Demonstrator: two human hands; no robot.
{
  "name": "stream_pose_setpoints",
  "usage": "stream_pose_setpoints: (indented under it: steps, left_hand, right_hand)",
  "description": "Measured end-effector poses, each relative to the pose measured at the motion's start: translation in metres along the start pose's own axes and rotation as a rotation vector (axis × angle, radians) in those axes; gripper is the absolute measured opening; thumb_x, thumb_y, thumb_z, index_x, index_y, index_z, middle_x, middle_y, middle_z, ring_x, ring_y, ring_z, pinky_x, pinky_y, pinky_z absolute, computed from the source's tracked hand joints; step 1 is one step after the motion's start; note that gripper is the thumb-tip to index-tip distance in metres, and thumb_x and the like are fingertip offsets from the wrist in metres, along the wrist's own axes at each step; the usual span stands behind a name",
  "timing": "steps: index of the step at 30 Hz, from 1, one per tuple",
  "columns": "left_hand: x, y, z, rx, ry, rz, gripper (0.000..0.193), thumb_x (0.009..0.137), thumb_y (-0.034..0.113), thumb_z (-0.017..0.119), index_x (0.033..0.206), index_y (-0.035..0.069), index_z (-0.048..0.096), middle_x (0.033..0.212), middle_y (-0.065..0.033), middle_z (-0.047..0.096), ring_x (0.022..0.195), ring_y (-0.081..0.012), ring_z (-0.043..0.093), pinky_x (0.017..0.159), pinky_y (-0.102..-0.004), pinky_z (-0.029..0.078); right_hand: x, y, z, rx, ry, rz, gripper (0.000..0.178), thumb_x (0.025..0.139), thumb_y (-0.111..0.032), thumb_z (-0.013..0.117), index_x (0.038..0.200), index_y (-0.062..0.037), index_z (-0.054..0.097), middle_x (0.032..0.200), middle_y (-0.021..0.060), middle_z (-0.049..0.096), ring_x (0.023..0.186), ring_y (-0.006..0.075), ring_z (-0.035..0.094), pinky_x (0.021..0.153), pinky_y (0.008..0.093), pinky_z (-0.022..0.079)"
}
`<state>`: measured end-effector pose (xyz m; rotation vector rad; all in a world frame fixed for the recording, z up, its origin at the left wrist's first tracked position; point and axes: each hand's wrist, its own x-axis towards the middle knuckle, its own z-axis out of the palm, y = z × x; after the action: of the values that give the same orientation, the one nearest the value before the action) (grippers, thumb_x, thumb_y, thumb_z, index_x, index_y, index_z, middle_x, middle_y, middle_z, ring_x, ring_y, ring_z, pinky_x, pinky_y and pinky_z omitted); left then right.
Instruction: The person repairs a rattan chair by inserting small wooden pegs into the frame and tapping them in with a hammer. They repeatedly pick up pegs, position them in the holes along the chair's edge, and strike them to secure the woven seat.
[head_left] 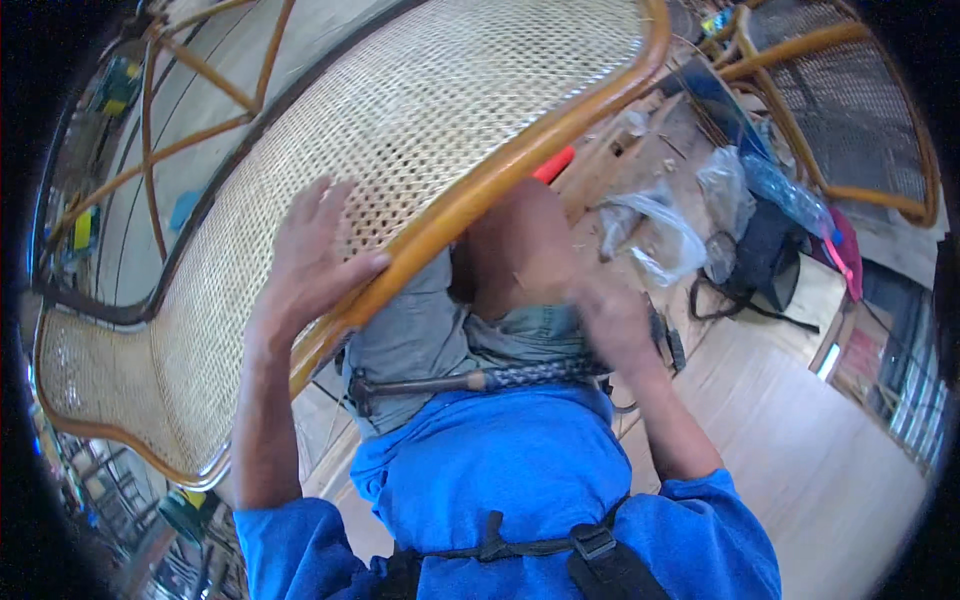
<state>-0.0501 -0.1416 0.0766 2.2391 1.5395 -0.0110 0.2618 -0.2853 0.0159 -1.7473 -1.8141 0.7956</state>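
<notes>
A woven cane panel (420, 120) in a curved, varnished wooden frame (480, 225) leans across my lap, part of a chair or bench. My left hand (310, 245) lies on the cane near the frame's edge, fingers stretched flat and thumb along the rail. Past the frame, my right hand (610, 315) is held over my right thigh, smeared by motion; its fingers and anything in them cannot be made out. Across my lap, below both hands, rests a hammer-like tool (430, 384) with a dark end and a braided grip.
Clear plastic bags (655, 235) and wood scraps litter the floor to the right. A black bag (770, 255) lies beyond them. Another cane-panelled frame (850, 120) stands at the far right. Bent-wood framework (205, 75) is at the upper left.
</notes>
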Motion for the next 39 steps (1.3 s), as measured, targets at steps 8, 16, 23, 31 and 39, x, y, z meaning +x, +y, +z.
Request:
stream_pose_setpoints:
  steps: [8, 16, 23, 31, 39]
  left_hand:
    - [-0.025, 0.052, -0.025, -0.243, 0.343, 0.063, 0.043, 0.08, 0.012, 0.063, 0.12, 0.006, 0.051, 0.132, -0.0162, 0.042, 0.125, -0.0298, 0.039, 0.102, -0.0384, 0.033]
    - [-0.015, 0.124, 0.019, -0.671, 0.096, 0.113, 0.016, 0.089, 0.014, 0.055, 0.095, 0.001, 0.061, 0.083, -0.0053, 0.06, 0.08, -0.0138, 0.057, 0.075, -0.0265, 0.045]
    - [0.008, 0.166, 0.069, -0.572, -0.087, 0.473, 0.015, 0.086, 0.016, 0.057, 0.091, 0.002, 0.062, 0.082, -0.0167, 0.061, 0.077, -0.0337, 0.06, 0.07, -0.0371, 0.048]
    - [0.069, 0.228, 0.139, -0.434, -0.275, 0.62, 0.023, 0.089, 0.022, 0.046, 0.086, 0.002, 0.058, 0.078, -0.0202, 0.06, 0.076, -0.0384, 0.06, 0.067, -0.0469, 0.047]
    - [0.103, 0.262, 0.225, -0.161, -0.274, 0.746, 0.023, 0.079, 0.014, 0.052, 0.098, 0.002, 0.058, 0.112, -0.016, 0.056, 0.104, -0.0339, 0.053, 0.082, -0.0444, 0.046]
  right_hand:
    - [-0.018, 0.182, -0.048, -0.107, 0.376, 0.534, 0.017, 0.082, -0.01, 0.056, 0.096, -0.0028, 0.061, 0.09, 0.0192, 0.062, 0.088, 0.0332, 0.06, 0.078, 0.0371, 0.046]
    - [0.001, 0.191, -0.029, -0.367, 0.382, 0.5, 0.021, 0.08, -0.015, 0.058, 0.097, -0.0017, 0.061, 0.092, 0.0197, 0.062, 0.089, 0.0333, 0.06, 0.079, 0.0382, 0.045]
    - [-0.015, 0.221, -0.027, -0.201, 0.421, 0.542, 0.019, 0.079, -0.015, 0.056, 0.09, 0.0002, 0.057, 0.088, 0.0246, 0.059, 0.087, 0.0411, 0.056, 0.077, 0.0462, 0.042]
    - [-0.008, 0.2, -0.026, -0.287, 0.36, 0.481, 0.024, 0.081, -0.02, 0.055, 0.094, -0.0002, 0.059, 0.085, 0.019, 0.062, 0.083, 0.032, 0.06, 0.075, 0.0372, 0.045]
    - [-0.016, 0.204, -0.03, -0.001, 0.509, 0.447, 0.013, 0.082, -0.01, 0.055, 0.088, 0.0009, 0.056, 0.083, 0.0188, 0.058, 0.078, 0.0319, 0.056, 0.072, 0.0378, 0.044]
